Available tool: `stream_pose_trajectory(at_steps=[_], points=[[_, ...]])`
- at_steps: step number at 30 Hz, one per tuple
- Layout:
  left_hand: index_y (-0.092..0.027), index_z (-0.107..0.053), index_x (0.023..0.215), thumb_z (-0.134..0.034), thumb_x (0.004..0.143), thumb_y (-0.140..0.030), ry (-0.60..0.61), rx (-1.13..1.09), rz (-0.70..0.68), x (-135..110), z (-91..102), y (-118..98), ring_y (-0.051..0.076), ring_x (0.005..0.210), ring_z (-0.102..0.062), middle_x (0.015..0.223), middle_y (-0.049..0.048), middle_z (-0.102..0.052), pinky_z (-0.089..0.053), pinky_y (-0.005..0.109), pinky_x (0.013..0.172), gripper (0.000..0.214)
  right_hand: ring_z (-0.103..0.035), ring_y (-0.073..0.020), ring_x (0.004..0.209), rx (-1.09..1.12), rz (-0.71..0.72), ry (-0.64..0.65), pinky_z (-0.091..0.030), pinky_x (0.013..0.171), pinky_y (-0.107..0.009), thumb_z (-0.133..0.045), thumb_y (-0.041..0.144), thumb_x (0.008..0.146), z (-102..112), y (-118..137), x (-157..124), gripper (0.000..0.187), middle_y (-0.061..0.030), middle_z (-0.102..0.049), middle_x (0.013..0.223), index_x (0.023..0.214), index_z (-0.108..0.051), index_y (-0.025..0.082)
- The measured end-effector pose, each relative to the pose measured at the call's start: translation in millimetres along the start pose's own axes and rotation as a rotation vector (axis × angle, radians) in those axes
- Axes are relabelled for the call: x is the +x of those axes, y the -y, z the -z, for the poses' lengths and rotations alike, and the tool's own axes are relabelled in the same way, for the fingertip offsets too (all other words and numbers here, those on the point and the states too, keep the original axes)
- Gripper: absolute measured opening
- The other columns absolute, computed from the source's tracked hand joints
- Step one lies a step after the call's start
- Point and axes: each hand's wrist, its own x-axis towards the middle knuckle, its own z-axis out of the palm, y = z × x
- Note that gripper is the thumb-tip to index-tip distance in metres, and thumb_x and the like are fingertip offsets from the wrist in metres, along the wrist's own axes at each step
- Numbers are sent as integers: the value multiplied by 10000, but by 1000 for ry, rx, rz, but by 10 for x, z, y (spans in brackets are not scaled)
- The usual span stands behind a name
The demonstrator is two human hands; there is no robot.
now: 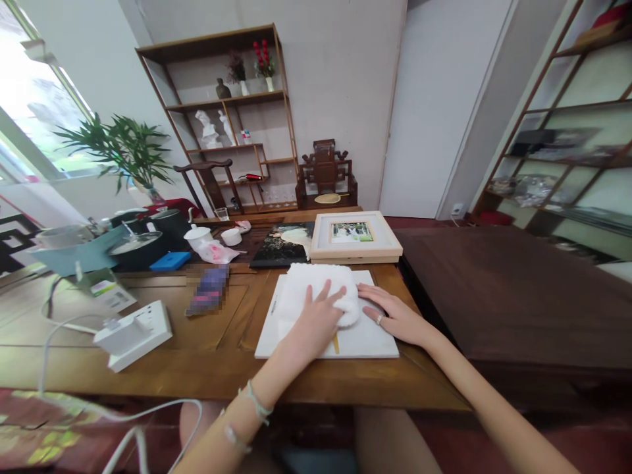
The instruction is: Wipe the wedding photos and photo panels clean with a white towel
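A folded white towel (301, 289) lies over a flat white board (380, 343) near the table's front edge. Spread across the towel's right part, my left hand (323, 313) presses on it with fingers apart. My right hand (390, 311) rests at the board's right side, its fingers stretched toward the towel's edge, a ring on one finger. Below my left hand a small strip of yellow (336, 342) shows on the board; the rest of it is hidden.
Behind the board sit a pale wooden picture frame (356, 253) and a dark picture panel (269, 253). To the left are a white power strip (143, 336) with a cable, a blue box (170, 261), a white teapot (197, 238) and a black pot (135, 245).
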Motion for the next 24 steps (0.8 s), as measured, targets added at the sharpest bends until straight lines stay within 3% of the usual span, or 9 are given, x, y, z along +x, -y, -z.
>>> stream_pose_trajectory(at_steps=[6,10,16,20,24], points=[[-233,-704,917,-499,835,-117,46,-55,-95,-542,-216,-354,408,1365,-197,1496,21,-293,-205,697,1026,250,-405,-249,1314,21,9,-13,-302,1102,-495,-467,286,877,-6,-21,-3,385,-87,-494,1386,1245,-562,225],[-241,-693,896,-498,827,-111,24,-91,-96,-675,-196,-416,364,1371,-218,1496,-25,-290,-198,650,1066,245,-399,-255,1317,31,20,-4,-293,1102,-507,-464,311,883,-6,-41,-4,394,-87,-483,1395,1258,-552,228],[-174,-614,1017,-447,814,-54,58,-150,30,-287,109,-68,297,1380,-232,1450,67,-383,-260,603,1057,289,-391,-242,1324,42,-7,2,-295,1113,-470,-459,360,894,-10,-36,4,399,-78,-479,1399,1259,-554,228],[-168,-606,958,-441,798,-65,37,-179,34,113,93,263,296,1367,-264,1336,107,-513,-265,572,1054,251,-377,-231,1332,57,-7,1,-292,1117,-454,-459,369,896,-14,-37,0,399,-67,-473,1406,1261,-548,235],[-169,-600,803,-413,737,-32,-20,-180,72,332,7,449,276,1196,-495,1062,95,-654,-345,467,1020,242,-384,-235,1327,46,-20,13,-299,1108,-463,-464,368,894,-16,-53,-8,407,-78,-460,1415,1269,-536,228]])
